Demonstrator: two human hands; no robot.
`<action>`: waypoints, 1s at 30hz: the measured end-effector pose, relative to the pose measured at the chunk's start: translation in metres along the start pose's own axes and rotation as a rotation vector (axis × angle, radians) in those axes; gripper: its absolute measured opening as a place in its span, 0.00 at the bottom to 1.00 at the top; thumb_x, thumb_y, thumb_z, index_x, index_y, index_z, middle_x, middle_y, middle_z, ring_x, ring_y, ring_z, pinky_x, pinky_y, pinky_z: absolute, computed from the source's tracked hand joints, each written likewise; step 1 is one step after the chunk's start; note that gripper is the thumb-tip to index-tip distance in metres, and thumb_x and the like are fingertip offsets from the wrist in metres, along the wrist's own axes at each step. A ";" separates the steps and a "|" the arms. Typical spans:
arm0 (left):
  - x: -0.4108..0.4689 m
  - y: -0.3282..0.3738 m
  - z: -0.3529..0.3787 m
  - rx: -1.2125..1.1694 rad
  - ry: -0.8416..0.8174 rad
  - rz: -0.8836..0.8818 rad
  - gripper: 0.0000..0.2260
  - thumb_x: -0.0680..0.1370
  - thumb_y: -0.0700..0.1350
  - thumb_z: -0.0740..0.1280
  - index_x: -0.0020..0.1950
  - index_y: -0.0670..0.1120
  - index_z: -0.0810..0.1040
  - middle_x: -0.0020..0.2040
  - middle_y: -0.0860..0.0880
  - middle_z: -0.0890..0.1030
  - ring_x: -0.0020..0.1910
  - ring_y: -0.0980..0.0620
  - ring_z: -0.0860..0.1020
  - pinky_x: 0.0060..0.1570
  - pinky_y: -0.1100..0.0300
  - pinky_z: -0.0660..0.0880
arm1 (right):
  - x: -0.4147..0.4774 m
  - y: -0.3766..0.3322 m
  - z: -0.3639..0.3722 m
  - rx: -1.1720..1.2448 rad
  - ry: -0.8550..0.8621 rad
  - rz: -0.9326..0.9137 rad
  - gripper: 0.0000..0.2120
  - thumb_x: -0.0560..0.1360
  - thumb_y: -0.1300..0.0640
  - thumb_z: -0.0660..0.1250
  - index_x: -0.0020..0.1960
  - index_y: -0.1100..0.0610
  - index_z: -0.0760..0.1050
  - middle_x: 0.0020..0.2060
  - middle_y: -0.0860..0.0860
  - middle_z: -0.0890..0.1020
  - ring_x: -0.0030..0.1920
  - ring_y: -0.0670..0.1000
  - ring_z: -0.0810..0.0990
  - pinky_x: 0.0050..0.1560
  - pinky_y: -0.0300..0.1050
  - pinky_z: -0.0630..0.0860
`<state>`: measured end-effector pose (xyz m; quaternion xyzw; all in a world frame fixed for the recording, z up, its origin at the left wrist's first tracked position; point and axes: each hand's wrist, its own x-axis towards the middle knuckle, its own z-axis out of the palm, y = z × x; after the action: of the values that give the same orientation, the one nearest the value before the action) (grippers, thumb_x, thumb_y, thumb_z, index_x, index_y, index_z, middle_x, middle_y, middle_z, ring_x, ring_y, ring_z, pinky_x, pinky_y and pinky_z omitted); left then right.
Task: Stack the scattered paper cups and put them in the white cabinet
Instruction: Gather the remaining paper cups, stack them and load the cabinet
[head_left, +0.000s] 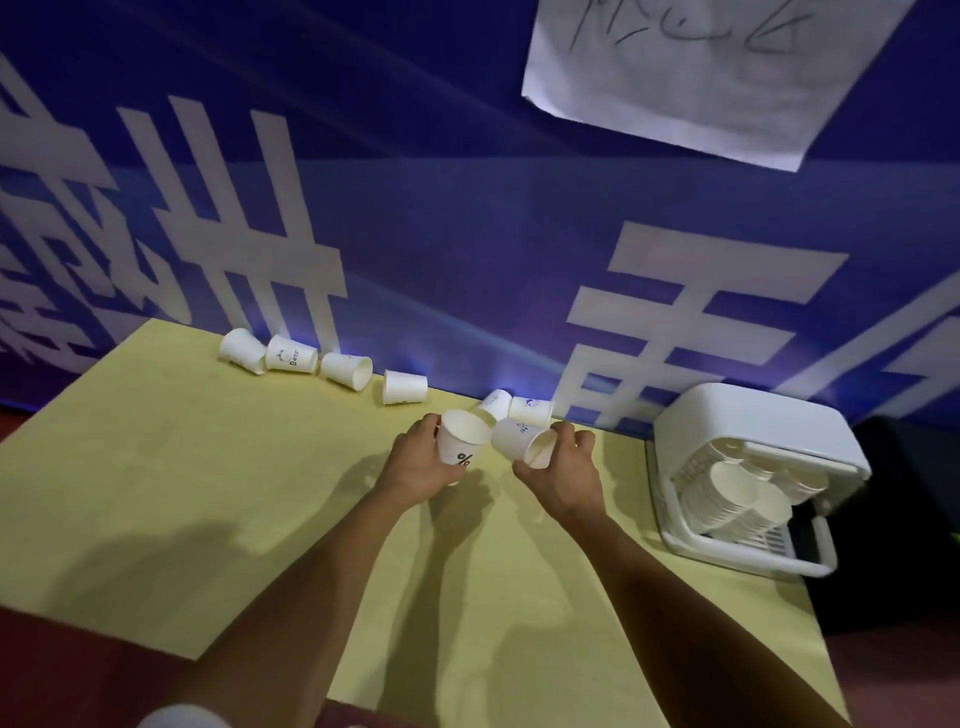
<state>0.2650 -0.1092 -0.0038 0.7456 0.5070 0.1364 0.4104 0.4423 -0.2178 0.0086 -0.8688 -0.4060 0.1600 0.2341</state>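
- Head view: left hand grips one upright white paper cup; right hand grips one tilted white paper cup.
- Six loose cups lie along the far edge of the yellow worktop.
- White plastic cabinet stands open at the right edge, with stacked cups inside.
- Near worktop half is free.

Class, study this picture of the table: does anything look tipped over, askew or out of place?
Yes. Four paper cups lie on their sides in a row along the far edge of the yellow table, two more behind the hands. The left hand holds one upright; the right hand holds one tilted.
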 end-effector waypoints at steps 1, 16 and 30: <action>0.000 0.005 0.004 -0.013 -0.016 0.005 0.27 0.67 0.47 0.77 0.62 0.47 0.71 0.59 0.49 0.78 0.57 0.45 0.76 0.54 0.47 0.76 | -0.001 0.003 -0.005 -0.008 0.006 -0.009 0.35 0.70 0.45 0.76 0.70 0.55 0.64 0.64 0.56 0.68 0.58 0.62 0.79 0.56 0.55 0.80; 0.014 0.134 0.125 -0.109 -0.281 0.222 0.30 0.68 0.46 0.78 0.65 0.51 0.68 0.60 0.51 0.78 0.58 0.48 0.77 0.58 0.48 0.76 | -0.001 0.131 -0.110 -0.048 0.201 0.222 0.37 0.70 0.39 0.74 0.72 0.51 0.64 0.69 0.54 0.71 0.65 0.58 0.73 0.59 0.55 0.76; -0.008 0.252 0.268 -0.139 -0.180 0.199 0.34 0.68 0.48 0.79 0.68 0.59 0.66 0.64 0.55 0.77 0.64 0.51 0.75 0.62 0.44 0.77 | 0.027 0.303 -0.217 0.303 -0.037 0.126 0.33 0.66 0.41 0.78 0.67 0.48 0.71 0.60 0.46 0.79 0.60 0.50 0.78 0.62 0.50 0.76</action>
<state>0.5901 -0.2805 0.0195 0.7712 0.3812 0.1438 0.4891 0.7516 -0.4264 0.0260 -0.8442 -0.3263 0.2496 0.3443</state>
